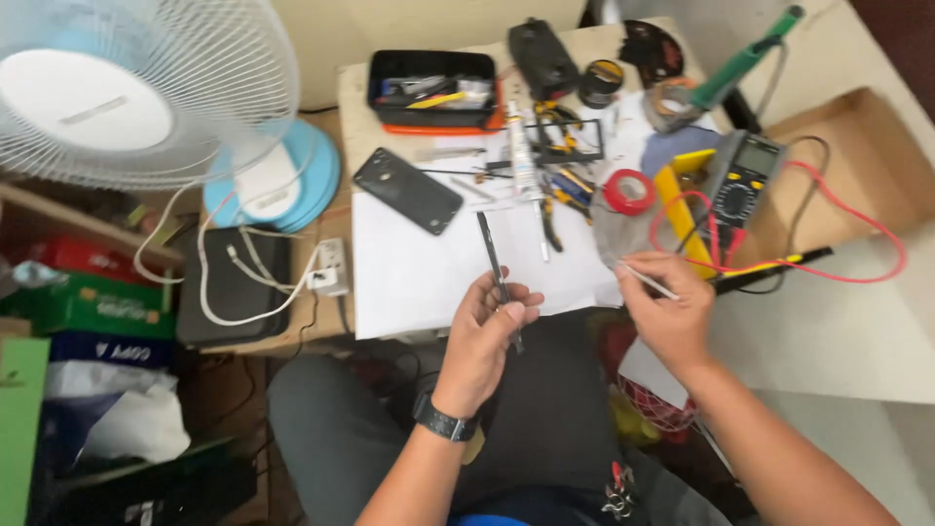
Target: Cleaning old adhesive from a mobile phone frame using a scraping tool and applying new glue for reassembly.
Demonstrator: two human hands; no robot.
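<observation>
Black slim tool (pixel 493 258) sits pinched in left hand (pixel 487 336), fingers curled round its lower end, shaft pointing up over the white sheet (pixel 419 268). Largest first: white fan (pixel 127 93) at upper left on a blue base (pixel 292 180), low wooden worktop (pixel 355 97) under the clutter, white sheet covering its near half. Black tray (pixel 433 86) of small parts at the far edge, green soldering iron (pixel 745 58) upper right on its stand. Multimeter (pixel 740 180) right of centre, red lead (pixel 857 229) looping off to the side. Dark phone (pixel 407 190) lies face down on the sheet's top left corner. Red tape roll (pixel 630 191) just left of the meter, pliers (pixel 550 219) near it. Right hand (pixel 667 312) pinches a thin pale stick (pixel 651 282) between thumb and fingers, well apart from left hand. Black watch (pixel 443 421) on left wrist
</observation>
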